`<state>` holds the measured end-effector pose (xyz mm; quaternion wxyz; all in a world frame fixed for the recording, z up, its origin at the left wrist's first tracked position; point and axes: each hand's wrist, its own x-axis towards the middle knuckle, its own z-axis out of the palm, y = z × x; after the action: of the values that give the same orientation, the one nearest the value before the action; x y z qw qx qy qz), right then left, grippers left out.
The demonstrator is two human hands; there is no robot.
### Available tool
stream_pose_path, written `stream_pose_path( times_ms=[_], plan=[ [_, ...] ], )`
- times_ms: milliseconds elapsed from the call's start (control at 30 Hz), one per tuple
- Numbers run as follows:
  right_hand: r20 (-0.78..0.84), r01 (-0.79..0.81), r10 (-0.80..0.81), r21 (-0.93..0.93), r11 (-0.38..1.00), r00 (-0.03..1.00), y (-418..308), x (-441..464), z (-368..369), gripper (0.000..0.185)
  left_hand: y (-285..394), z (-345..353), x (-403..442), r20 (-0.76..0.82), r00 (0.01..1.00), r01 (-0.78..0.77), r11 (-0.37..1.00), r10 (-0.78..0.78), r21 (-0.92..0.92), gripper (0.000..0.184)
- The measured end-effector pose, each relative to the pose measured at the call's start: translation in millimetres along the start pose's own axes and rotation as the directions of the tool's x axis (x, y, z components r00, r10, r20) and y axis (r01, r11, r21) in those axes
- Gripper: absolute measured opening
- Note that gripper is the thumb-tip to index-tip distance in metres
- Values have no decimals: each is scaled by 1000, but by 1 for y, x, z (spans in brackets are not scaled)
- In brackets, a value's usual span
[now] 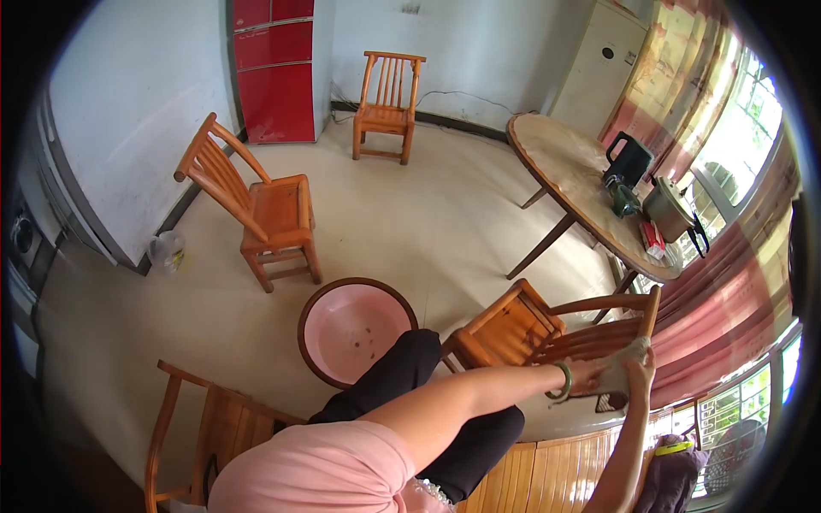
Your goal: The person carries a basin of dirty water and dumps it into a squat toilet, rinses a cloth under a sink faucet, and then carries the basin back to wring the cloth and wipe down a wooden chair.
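My left hand [587, 374], with a green bangle [561, 381] at the wrist, reaches across to the right. It is closed on one side of a greyish cloth [612, 381]. On the other side, my right hand [639, 371] grips the same cloth, with the fingers partly hidden. Both hands are beside the top of the backrest of a wooden chair [506, 329]. I cannot tell whether the cloth touches the chair. Near my knees, a pink basin [342, 329] with a brown rim stands on the floor, a few dark specks in its bottom.
More wooden chairs stand left [278, 209], at the back [385, 118] and lower left [224, 427]. An oval table [564, 158] at right bears a black kettle [629, 159] and a pot [669, 208]. A red fridge [275, 94] stands behind; a plastic bag [167, 251] lies by the wall.
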<state>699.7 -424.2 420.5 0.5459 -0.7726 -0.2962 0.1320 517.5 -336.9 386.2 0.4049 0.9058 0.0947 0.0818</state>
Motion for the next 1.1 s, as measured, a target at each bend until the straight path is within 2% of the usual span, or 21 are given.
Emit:
stream_pose_path(
  times_ms=[67, 133, 233, 300, 333, 400, 433, 500, 567, 633, 667, 733, 767, 800, 833, 867, 900, 933, 967, 1067, 1100],
  plan=[
    [36, 70, -70, -11, 997, 997, 28, 14, -31, 75, 9, 15, 6, 45, 999, -7, 1000, 6, 18, 64],
    [82, 40, -35, -61, 997, 996, 8, 3, -47, 74, 13, 37, 20, 38, 997, -72, 991, 68, 114, 69],
    [150, 11, 10, -139, 990, 989, 9, 5, -61, 74, 17, 52, 22, -2, 992, -125, 986, 126, 107, 68],
    [181, 242, -184, -387, 890, 966, 13, 10, -63, 72, 15, 51, 22, -58, 986, -152, 986, 157, 75, 63],
    [176, 240, -184, -386, 891, 967, 14, 12, -60, 72, 13, 49, 24, -74, 989, -126, 992, 125, -9, 61],
    [167, 294, -243, -603, 742, 956, 14, 11, -47, 68, 16, 35, 18, -142, 989, -51, 990, 33, -129, 52],
    [160, 287, -239, -604, 743, 958, 3, 6, -40, 68, 14, 28, 18, -135, 990, -55, 990, 37, -129, 52],
    [215, 282, -182, -737, 614, 959, -20, -7, -27, 65, 17, 26, 19, -140, 990, -30, 968, -6, -249, 50],
    [115, 168, -124, -579, 798, 986, -25, -17, -26, 64, 18, 54, 35, -394, 916, -158, 971, 77, -178, 47],
    [112, 234, -207, -568, 789, 972, -10, -28, -33, 56, 35, 53, 39, -435, 890, -287, 909, 137, -301, 48],
    [195, 350, -298, -658, 667, 934, -9, -44, -39, 51, 39, 55, 41, -457, 875, -316, 902, 159, -293, 47],
    [65, 242, -270, -672, 700, 961, -16, -80, -30, 40, 40, 64, 38, -466, 870, -337, 884, 162, -322, 47],
    [41, 228, -287, -721, 655, 957, -17, -93, -30, 39, 37, 66, 35, -532, 824, -338, 922, 195, -187, 48],
    [80, 254, -266, -639, 726, 961, -25, -99, -37, 41, 32, 67, 32, -587, 774, -321, 946, 236, -43, 49],
    [119, 272, -249, -545, 793, 961, -39, -102, -44, 43, 20, 71, 32, -598, 750, -366, 930, 283, -18, 49],
    [23, 109, -111, -462, 880, 994, -53, -100, -47, 47, 9, 73, 28, -559, 786, -360, 930, 262, -69, 48],
    [-43, 52, -84, -494, 868, 996, -54, -86, -56, 47, -3, 75, 23, -516, 820, -354, 928, 249, -116, 47],
    [-69, 117, -184, -547, 829, 980, -51, -71, -60, 47, -16, 79, 17, -494, 836, -340, 932, 239, -125, 45],
    [-101, 63, -144, -559, 827, 984, -56, -55, -60, 46, -29, 83, 12, -472, 850, -328, 935, 232, -131, 43],
    [-142, 14, -71, -369, 929, 987, -39, 5, -55, 41, -72, 90, -8, -342, 937, -176, 941, 71, -289, 42],
    [-114, 27, -87, -448, 893, 990, -28, 28, -55, 40, -87, 90, -17, -266, 964, -99, 950, 18, -297, 41]
  ],
)
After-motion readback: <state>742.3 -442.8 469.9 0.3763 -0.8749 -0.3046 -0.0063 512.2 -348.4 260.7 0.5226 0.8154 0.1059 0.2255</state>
